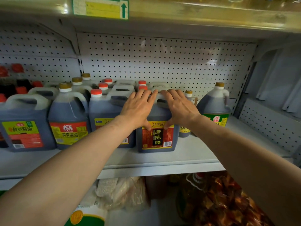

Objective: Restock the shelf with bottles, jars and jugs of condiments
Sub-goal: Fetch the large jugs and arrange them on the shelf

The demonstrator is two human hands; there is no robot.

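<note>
A dark vinegar jug with a red, yellow and black label stands on the grey shelf, near its front edge. My left hand lies over the jug's top left, fingers stretched across the white handle, thumb down on the label. My right hand mirrors it on the top right, fingers laid flat over the handle and thumb against the label's upper edge. The jug's cap is hidden under my fingers. Similar red-capped jugs stand in rows just left of it and behind it.
Soy sauce jugs with gold caps fill the shelf's left side. A green-labelled jug and a small bottle stand to the right. The pegboard back and upper shelf close the space. Bagged goods lie on the shelf below.
</note>
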